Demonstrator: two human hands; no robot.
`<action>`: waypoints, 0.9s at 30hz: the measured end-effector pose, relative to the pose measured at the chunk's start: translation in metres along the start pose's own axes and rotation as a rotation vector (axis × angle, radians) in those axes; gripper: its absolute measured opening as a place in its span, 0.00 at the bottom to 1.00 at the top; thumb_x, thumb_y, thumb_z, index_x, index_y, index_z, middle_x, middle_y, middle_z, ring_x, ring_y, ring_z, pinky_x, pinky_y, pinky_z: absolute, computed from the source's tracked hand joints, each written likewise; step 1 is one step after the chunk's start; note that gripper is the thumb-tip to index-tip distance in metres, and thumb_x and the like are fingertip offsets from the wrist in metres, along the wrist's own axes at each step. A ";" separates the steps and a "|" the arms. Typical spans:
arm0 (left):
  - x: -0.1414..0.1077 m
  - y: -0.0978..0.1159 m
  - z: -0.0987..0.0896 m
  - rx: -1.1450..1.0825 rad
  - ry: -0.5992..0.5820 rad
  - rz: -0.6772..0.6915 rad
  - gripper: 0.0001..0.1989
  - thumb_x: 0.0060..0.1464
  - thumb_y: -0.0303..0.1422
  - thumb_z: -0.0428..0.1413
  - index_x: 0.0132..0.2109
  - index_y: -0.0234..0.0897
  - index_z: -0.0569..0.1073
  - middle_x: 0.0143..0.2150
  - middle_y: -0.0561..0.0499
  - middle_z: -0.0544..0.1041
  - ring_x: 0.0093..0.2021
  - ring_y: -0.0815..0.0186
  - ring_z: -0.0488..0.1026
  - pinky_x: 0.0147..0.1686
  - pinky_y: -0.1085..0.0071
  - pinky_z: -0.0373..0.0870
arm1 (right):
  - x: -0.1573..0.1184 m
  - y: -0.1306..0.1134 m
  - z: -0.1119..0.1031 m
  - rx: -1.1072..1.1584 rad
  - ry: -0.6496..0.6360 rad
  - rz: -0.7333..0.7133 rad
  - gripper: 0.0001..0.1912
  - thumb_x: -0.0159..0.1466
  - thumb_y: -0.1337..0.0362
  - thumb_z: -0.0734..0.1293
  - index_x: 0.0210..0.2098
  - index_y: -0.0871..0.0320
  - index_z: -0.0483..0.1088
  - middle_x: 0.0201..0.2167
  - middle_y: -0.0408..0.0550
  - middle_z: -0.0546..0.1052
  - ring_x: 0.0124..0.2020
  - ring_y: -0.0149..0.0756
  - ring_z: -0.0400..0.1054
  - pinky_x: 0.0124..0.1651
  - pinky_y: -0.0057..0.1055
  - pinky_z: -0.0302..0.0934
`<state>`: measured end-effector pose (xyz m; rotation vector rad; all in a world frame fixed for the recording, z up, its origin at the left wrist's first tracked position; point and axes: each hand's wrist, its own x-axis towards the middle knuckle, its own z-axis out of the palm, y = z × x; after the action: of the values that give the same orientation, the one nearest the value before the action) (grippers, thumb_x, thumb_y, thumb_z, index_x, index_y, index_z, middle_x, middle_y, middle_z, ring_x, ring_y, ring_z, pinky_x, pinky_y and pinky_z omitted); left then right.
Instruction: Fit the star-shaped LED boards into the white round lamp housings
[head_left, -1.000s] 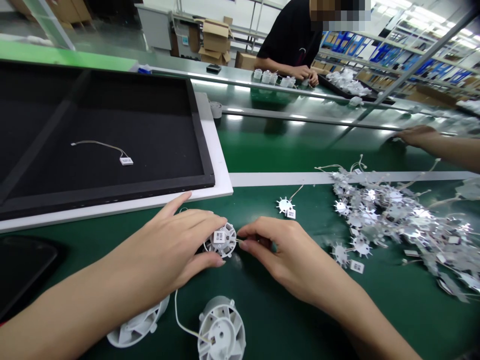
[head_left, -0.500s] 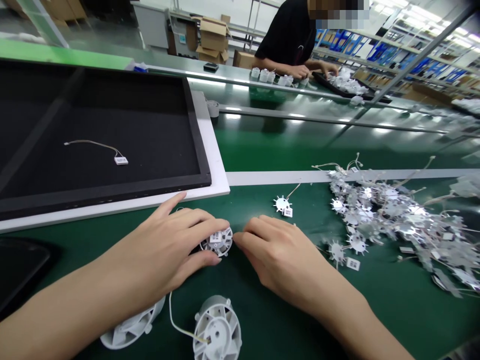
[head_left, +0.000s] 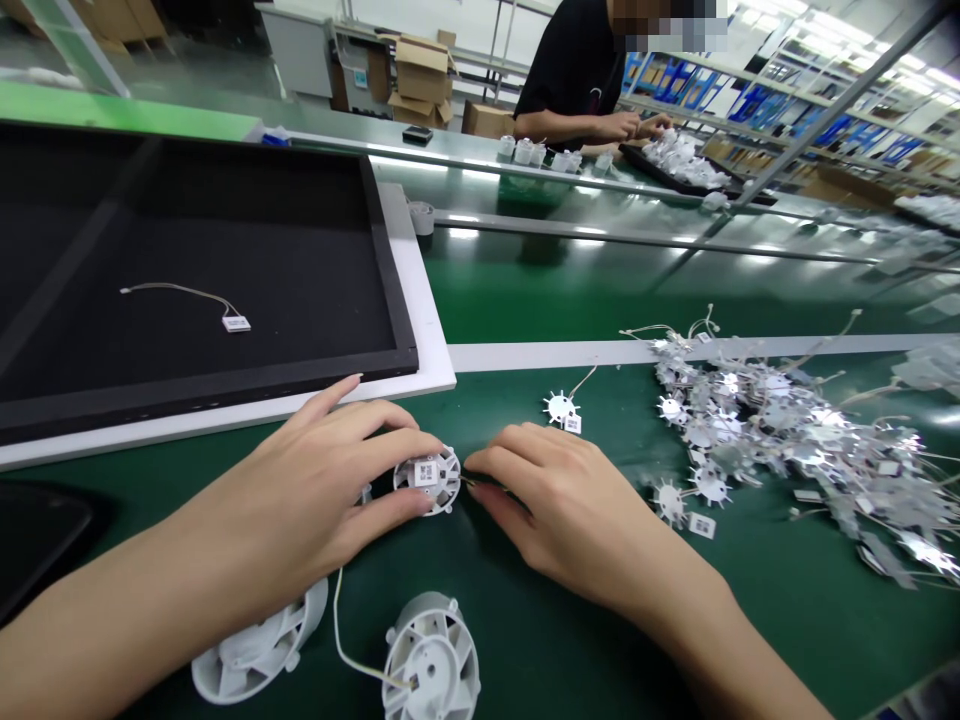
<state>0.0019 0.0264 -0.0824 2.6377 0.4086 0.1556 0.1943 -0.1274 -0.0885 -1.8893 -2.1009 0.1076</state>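
Observation:
My left hand point(head_left: 341, 465) is closed around a small white round fan point(head_left: 444, 482), thumb and fingers on its near and far sides. A square label with a printed code faces up on it. My right hand point(head_left: 566, 495) pinches at the fan's right edge, where a short bit of thin wire point(head_left: 468, 482) shows by the fingertips; most of it is hidden. Two more white fans lie nearer me: one fan point(head_left: 259, 650) partly under my left forearm, the other fan point(head_left: 433, 660) with a pale cable point(head_left: 341, 630) running from its hub.
At right lies a heap of silvery star-shaped plates point(head_left: 787, 440) with wires and labels; one such plate point(head_left: 561, 408) lies apart. A black tray point(head_left: 330, 250) at left holds a wired label piece point(head_left: 235, 323). Across the bench a co-worker point(head_left: 570, 75) handles white parts.
My left thumb and fingers have shifted slightly on the fan, showing more of its label. My right fingertips have opened a little at its edge. The co-worker's hands have come together.

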 end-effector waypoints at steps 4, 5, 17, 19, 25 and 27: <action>-0.001 0.002 0.002 -0.008 0.012 -0.002 0.11 0.68 0.44 0.57 0.55 0.58 0.74 0.50 0.64 0.77 0.50 0.69 0.76 0.76 0.54 0.44 | 0.000 -0.004 -0.002 0.086 0.038 -0.007 0.09 0.67 0.65 0.73 0.45 0.61 0.75 0.40 0.48 0.79 0.38 0.42 0.74 0.38 0.39 0.65; -0.001 0.001 0.002 -0.010 0.017 0.002 0.11 0.68 0.44 0.57 0.55 0.58 0.74 0.50 0.64 0.77 0.50 0.69 0.76 0.76 0.54 0.44 | 0.000 -0.004 -0.001 0.094 0.042 -0.022 0.11 0.66 0.63 0.73 0.46 0.61 0.74 0.42 0.49 0.79 0.39 0.43 0.74 0.40 0.39 0.66; 0.000 -0.009 0.003 -0.005 -0.013 0.064 0.12 0.69 0.44 0.55 0.56 0.56 0.74 0.49 0.58 0.77 0.51 0.62 0.77 0.73 0.40 0.51 | 0.004 -0.009 0.017 0.159 0.111 -0.058 0.20 0.63 0.62 0.77 0.49 0.61 0.68 0.53 0.56 0.79 0.49 0.48 0.76 0.46 0.41 0.70; 0.000 -0.007 0.003 0.008 -0.003 0.070 0.10 0.68 0.41 0.56 0.54 0.52 0.75 0.49 0.56 0.77 0.51 0.61 0.77 0.73 0.39 0.53 | 0.005 -0.011 0.025 0.222 0.152 -0.060 0.22 0.63 0.64 0.77 0.51 0.60 0.65 0.55 0.56 0.78 0.52 0.47 0.75 0.49 0.41 0.70; 0.001 -0.002 -0.002 0.023 0.101 0.086 0.10 0.66 0.41 0.57 0.52 0.47 0.72 0.49 0.52 0.78 0.52 0.57 0.77 0.70 0.38 0.60 | 0.008 -0.011 0.041 0.335 0.253 0.001 0.20 0.62 0.67 0.73 0.50 0.56 0.64 0.48 0.50 0.80 0.46 0.43 0.77 0.48 0.38 0.69; 0.001 -0.001 -0.004 0.029 0.136 0.105 0.10 0.66 0.40 0.58 0.52 0.48 0.71 0.49 0.53 0.78 0.52 0.58 0.78 0.70 0.39 0.61 | 0.008 -0.008 0.037 0.344 0.232 0.066 0.18 0.62 0.67 0.72 0.49 0.56 0.64 0.48 0.50 0.80 0.45 0.45 0.77 0.47 0.40 0.69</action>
<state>0.0022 0.0290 -0.0794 2.6871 0.3195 0.3674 0.1751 -0.1149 -0.1203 -1.6769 -1.7402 0.2364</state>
